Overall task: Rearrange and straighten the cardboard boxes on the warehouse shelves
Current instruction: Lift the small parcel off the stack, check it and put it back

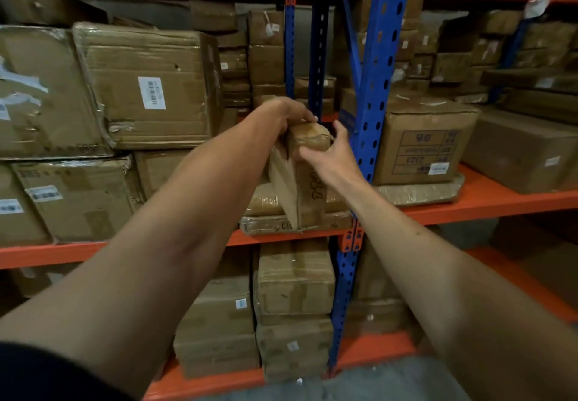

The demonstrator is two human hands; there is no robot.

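A narrow taped cardboard box (297,181) with handwriting on its side stands tilted on end on flat packages (294,224) on the middle orange shelf (469,207). My left hand (286,113) grips its top from the left and behind. My right hand (328,150) holds its upper right side, thumb raised towards the blue upright (380,66).
Large dented cartons (150,85) are stacked to the left on the same shelf level. A printed carton (422,144) sits on a flat package right of the upright. Taped boxes (294,282) fill the lower shelf. More boxes crowd the back and the right side.
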